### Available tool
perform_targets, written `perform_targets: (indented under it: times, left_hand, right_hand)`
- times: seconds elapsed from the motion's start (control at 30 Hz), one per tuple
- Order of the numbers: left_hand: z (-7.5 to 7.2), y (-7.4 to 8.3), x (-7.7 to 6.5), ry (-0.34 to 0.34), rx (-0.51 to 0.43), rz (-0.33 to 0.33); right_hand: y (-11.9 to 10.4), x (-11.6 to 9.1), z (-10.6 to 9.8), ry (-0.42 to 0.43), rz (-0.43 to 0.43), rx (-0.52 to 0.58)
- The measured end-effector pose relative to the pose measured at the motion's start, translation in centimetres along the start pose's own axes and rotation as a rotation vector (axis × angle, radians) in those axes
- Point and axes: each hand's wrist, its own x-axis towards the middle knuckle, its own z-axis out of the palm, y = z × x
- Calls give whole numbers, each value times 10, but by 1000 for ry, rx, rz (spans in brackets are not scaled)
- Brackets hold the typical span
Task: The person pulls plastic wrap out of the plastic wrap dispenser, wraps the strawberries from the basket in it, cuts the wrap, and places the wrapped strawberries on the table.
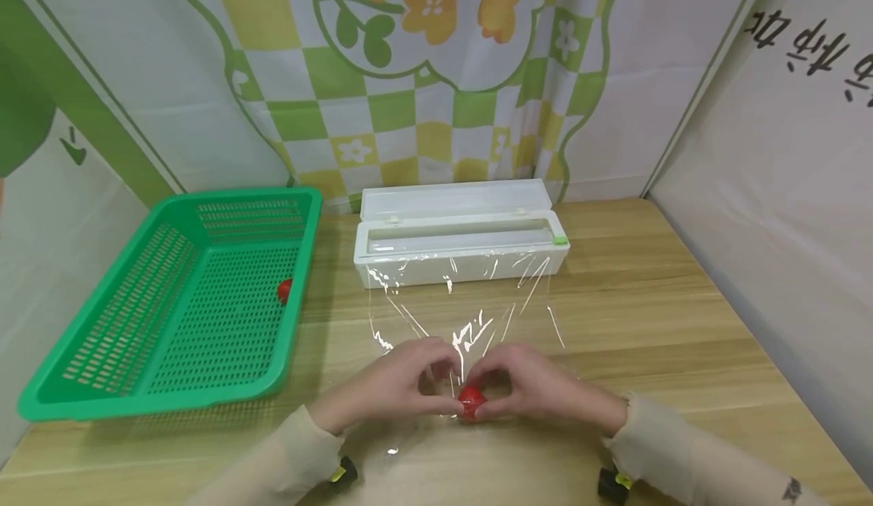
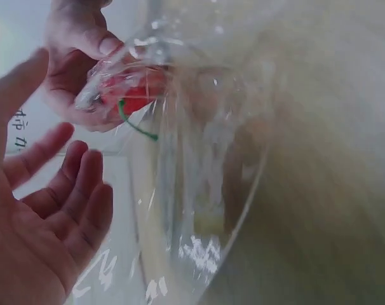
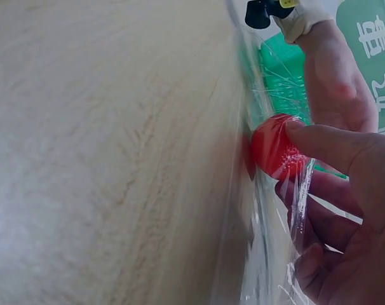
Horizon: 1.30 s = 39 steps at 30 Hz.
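A shiny red cherry (image 1: 471, 401) with a thin green stem (image 2: 136, 121) sits between my hands, low over the table. Clear plastic wrap (image 1: 470, 332) lies over it and runs back to a white wrap dispenser (image 1: 464, 263), whose lid stands up. My right hand (image 1: 539, 385) pinches the cherry through the film, its thumb (image 3: 326, 140) on the red surface. At the cherry's left is my left hand (image 1: 395, 385); in the left wrist view its fingers (image 2: 72, 184) are loosely bent, apart from the cherry.
A green plastic basket (image 1: 310, 263) stands at the left, with a small red object (image 1: 284, 291) partly hidden by its right wall. Behind the dispenser hangs a checkered curtain (image 1: 423, 127). The wooden table (image 1: 648, 309) extends to the right, up to a white side panel (image 1: 771, 210).
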Motion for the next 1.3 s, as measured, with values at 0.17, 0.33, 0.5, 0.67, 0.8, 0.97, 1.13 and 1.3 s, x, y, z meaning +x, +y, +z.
perform_targets:
  times: [0.17, 0.33, 0.5, 0.67, 0.8, 0.97, 1.13, 1.3]
  left_hand:
    - [-3, 6, -18, -48, 167, -107]
    - [2, 10, -31, -121, 297, -160]
    - [2, 10, -41, -150, 328, -186]
    - [-9, 6, -48, -151, 316, -124]
    - [-18, 2, -52, -182, 289, -79]
    - [-30, 2, -58, -193, 226, -96]
    - [-42, 4, -62, -164, 201, -101]
    - [-51, 5, -66, -141, 195, -70]
  right_hand:
    - [-3, 1, 0, 0, -5, -48]
    - [-7, 1, 0, 12, -9, -130]
    - [-10, 1, 1, 33, -36, -213]
    - [-11, 1, 1, 52, -56, -276]
    - [-11, 2, 1, 58, -76, -306]
    - [-12, 2, 1, 54, -102, -345]
    - [-13, 2, -1, 46, -117, -373]
    - [-14, 2, -2, 41, -121, -374]
